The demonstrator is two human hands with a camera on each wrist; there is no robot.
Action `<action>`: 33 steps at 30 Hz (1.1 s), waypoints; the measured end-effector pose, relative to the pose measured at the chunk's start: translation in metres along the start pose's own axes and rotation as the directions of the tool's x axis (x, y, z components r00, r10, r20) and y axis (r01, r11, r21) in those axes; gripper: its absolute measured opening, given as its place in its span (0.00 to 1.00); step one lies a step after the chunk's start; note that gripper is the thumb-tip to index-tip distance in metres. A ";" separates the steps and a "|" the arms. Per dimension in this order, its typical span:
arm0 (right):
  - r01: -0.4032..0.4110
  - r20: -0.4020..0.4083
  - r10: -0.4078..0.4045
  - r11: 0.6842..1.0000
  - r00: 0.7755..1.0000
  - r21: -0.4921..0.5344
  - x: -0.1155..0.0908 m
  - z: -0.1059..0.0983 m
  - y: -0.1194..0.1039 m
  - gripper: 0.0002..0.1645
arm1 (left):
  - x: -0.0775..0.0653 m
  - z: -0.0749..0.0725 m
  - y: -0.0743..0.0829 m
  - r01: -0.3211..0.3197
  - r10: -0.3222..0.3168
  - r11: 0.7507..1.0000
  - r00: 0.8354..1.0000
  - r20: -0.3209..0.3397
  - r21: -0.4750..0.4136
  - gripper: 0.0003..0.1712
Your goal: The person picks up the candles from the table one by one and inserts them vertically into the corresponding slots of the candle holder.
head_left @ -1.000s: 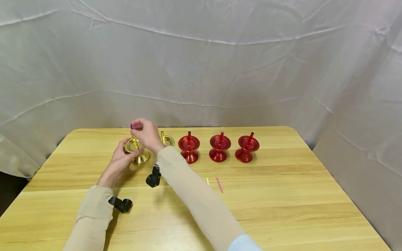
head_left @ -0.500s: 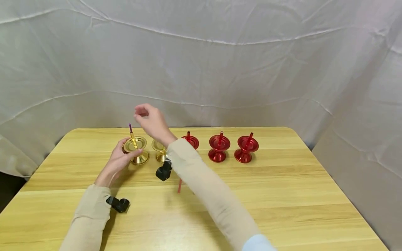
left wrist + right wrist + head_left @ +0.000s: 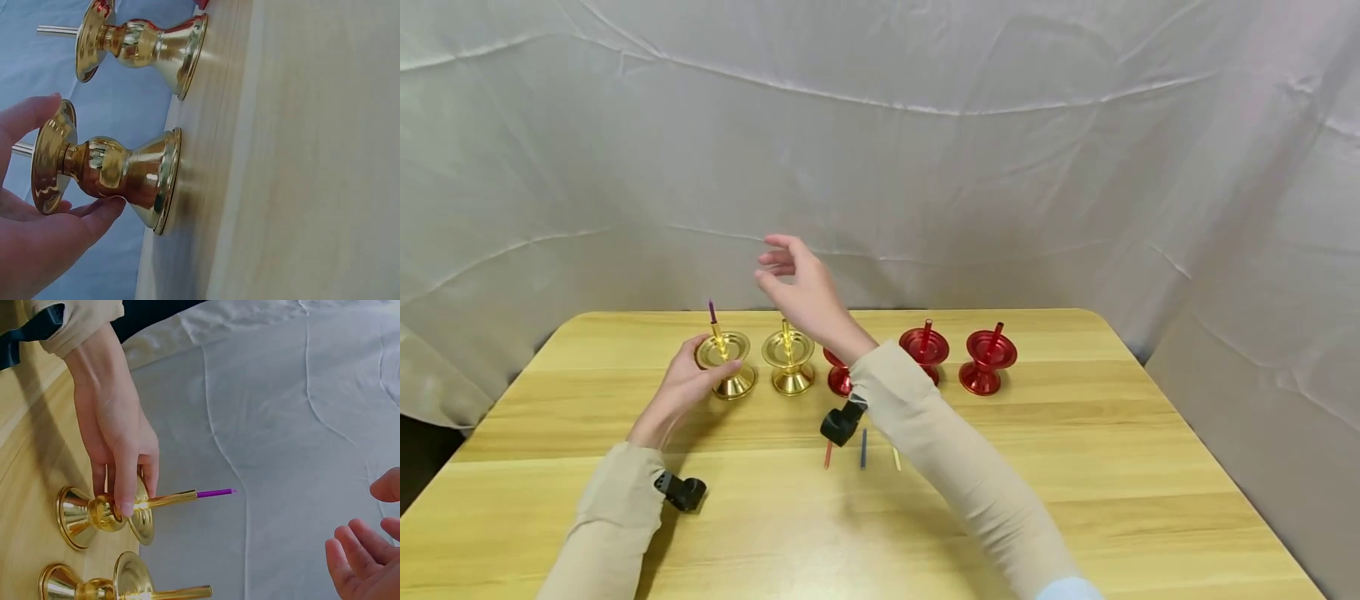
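Note:
My left hand [image 3: 683,385] grips the leftmost gold candle holder [image 3: 735,385], its thumb and fingers around the dish. The holder stands upright on the table. A thin purple candle [image 3: 214,494] sticks out of the top of its tube. My right hand [image 3: 812,296] hangs in the air above and behind the second gold candle holder [image 3: 792,381], fingers relaxed and holding nothing. That second holder's tube shows no candle.
Several red candle holders [image 3: 981,381] continue the row to the right, one partly behind my right arm. In front lie a red candle [image 3: 828,455], a blue candle [image 3: 863,450] and a yellow candle [image 3: 897,458]. A grey cloth [image 3: 880,150] hangs behind the table.
My right hand has let go of the purple candle, which stays in the tube, and has moved up and right with its fingers spreading. My left hand stays at the holder.

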State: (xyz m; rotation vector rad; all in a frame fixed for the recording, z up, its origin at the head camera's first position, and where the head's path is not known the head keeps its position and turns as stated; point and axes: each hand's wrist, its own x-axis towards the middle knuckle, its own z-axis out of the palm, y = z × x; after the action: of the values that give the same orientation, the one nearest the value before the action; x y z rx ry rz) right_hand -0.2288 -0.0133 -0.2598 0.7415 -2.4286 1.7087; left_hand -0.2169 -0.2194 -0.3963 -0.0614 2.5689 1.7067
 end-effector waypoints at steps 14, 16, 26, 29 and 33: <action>0.004 -0.038 -0.007 0.996 0.999 -0.086 -0.031 -0.043 0.026 0.22 | -0.021 0.000 0.012 -0.024 0.003 0.992 0.986 -0.165 -0.125 0.66; -0.013 -0.050 0.008 0.995 0.999 -0.097 -0.038 -0.050 0.032 0.21 | -0.025 0.002 0.016 -0.017 -0.007 0.995 0.974 -0.226 -0.103 0.65; -0.042 -0.083 0.031 0.989 0.996 -0.143 -0.076 -0.071 0.061 0.17 | -0.045 0.028 0.031 -0.083 0.107 0.994 0.875 -0.473 0.070 0.47; -0.055 -0.095 0.039 0.983 0.995 -0.174 -0.087 -0.077 0.070 0.17 | -0.049 0.039 0.035 -0.166 0.187 0.982 0.861 -0.473 0.087 0.41; -0.088 -0.092 0.072 0.980 0.993 -0.178 -0.102 -0.086 0.082 0.16 | -0.054 0.054 0.041 -0.220 0.218 0.975 0.889 -0.402 0.040 0.37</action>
State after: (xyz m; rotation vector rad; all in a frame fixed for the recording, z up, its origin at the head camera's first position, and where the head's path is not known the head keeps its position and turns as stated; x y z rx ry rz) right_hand -0.1917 0.1207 -0.3329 0.5441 -2.5432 1.4837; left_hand -0.1644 -0.1534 -0.3760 -0.1450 2.9656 1.9611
